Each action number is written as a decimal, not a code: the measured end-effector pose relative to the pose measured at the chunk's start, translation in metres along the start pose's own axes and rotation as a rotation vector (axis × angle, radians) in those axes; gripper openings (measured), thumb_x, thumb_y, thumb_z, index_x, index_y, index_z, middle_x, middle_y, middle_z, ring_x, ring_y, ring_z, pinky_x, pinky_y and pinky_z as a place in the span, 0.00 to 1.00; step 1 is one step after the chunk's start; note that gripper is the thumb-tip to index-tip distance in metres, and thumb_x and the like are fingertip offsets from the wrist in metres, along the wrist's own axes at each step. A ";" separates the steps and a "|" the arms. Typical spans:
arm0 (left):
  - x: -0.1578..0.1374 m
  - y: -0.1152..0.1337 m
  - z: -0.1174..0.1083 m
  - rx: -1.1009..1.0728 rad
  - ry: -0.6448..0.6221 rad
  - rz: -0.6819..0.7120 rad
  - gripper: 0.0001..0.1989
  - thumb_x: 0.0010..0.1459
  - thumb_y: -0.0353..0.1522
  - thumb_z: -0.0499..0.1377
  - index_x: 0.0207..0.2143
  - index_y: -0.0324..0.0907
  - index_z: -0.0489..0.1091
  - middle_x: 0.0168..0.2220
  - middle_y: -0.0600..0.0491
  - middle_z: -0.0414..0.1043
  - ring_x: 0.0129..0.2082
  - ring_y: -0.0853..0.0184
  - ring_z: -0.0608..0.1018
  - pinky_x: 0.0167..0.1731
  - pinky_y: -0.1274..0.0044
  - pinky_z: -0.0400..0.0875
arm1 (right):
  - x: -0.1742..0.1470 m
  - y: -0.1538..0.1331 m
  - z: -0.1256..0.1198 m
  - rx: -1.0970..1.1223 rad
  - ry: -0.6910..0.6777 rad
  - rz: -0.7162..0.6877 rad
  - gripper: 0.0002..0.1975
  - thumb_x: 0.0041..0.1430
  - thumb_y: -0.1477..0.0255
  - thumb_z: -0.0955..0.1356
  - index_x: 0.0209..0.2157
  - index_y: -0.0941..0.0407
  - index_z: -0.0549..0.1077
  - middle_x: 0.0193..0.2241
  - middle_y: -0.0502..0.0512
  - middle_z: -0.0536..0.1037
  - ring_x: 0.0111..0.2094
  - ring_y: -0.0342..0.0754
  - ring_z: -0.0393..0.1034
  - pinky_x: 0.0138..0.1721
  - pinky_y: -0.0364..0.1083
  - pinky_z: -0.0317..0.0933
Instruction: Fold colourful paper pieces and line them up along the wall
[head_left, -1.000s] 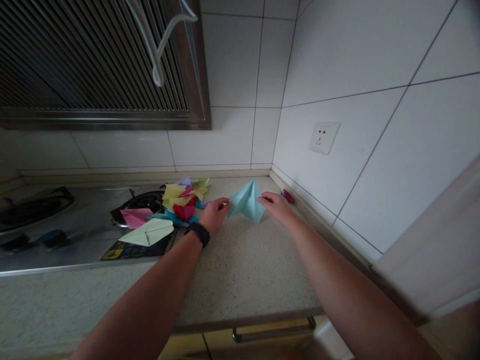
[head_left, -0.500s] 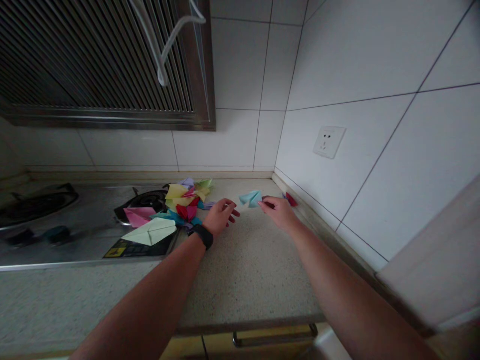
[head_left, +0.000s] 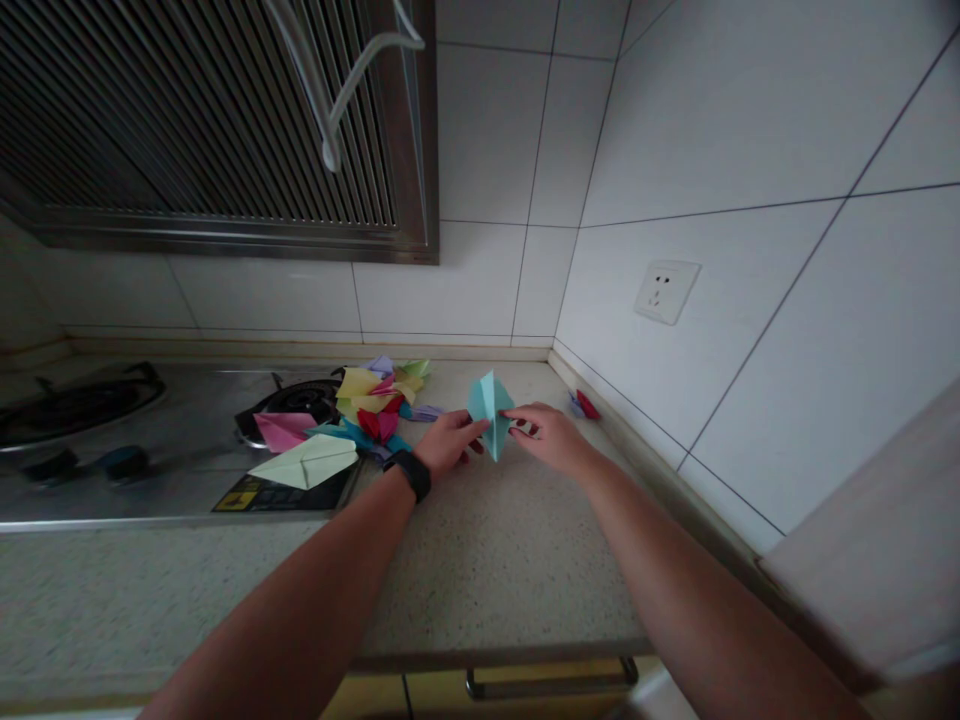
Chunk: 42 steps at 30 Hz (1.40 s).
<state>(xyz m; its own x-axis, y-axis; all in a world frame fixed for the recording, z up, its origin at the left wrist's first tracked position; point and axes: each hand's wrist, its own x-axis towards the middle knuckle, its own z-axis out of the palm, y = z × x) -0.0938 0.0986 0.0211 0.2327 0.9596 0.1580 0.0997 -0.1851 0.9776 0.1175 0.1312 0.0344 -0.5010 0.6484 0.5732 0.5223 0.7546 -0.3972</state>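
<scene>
Both hands (head_left: 495, 438) on blue paper (head_left: 486, 408); origami pile (head_left: 360, 410) left.

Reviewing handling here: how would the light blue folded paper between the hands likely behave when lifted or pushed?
The light blue folded paper is thin sheet, so probably very light and easily crushed. It stands up on edge between the left hand and right hand, so its folds likely lend some stiffness. Pushed on the countertop, it would probably slide, not roll.
</scene>
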 end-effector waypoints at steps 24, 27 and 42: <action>0.002 -0.004 -0.001 -0.236 0.047 -0.015 0.14 0.53 0.39 0.59 0.39 0.39 0.67 0.27 0.54 0.68 0.23 0.71 0.73 0.21 0.81 0.67 | -0.002 0.000 -0.006 0.233 -0.007 0.158 0.16 0.57 0.68 0.64 0.46 0.53 0.55 0.30 0.49 0.70 0.25 0.42 0.64 0.29 0.43 0.57; 0.003 -0.003 -0.001 -0.265 0.059 -0.027 0.16 0.54 0.39 0.58 0.43 0.40 0.65 0.28 0.53 0.69 0.24 0.69 0.75 0.20 0.80 0.67 | -0.002 0.000 -0.007 0.224 -0.019 0.160 0.15 0.58 0.67 0.63 0.45 0.53 0.55 0.27 0.46 0.69 0.24 0.42 0.62 0.28 0.43 0.56; 0.000 -0.002 -0.006 -0.306 -0.001 -0.102 0.16 0.53 0.39 0.60 0.42 0.40 0.67 0.29 0.53 0.69 0.25 0.71 0.74 0.20 0.82 0.65 | 0.000 0.009 -0.012 0.231 0.070 0.214 0.15 0.57 0.65 0.63 0.46 0.53 0.61 0.27 0.48 0.70 0.26 0.43 0.64 0.28 0.43 0.58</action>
<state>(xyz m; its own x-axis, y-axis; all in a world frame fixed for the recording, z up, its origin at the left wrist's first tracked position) -0.0994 0.1004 0.0200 0.2378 0.9696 0.0574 -0.1727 -0.0160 0.9848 0.1301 0.1365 0.0396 -0.3441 0.7922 0.5040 0.4362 0.6102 -0.6613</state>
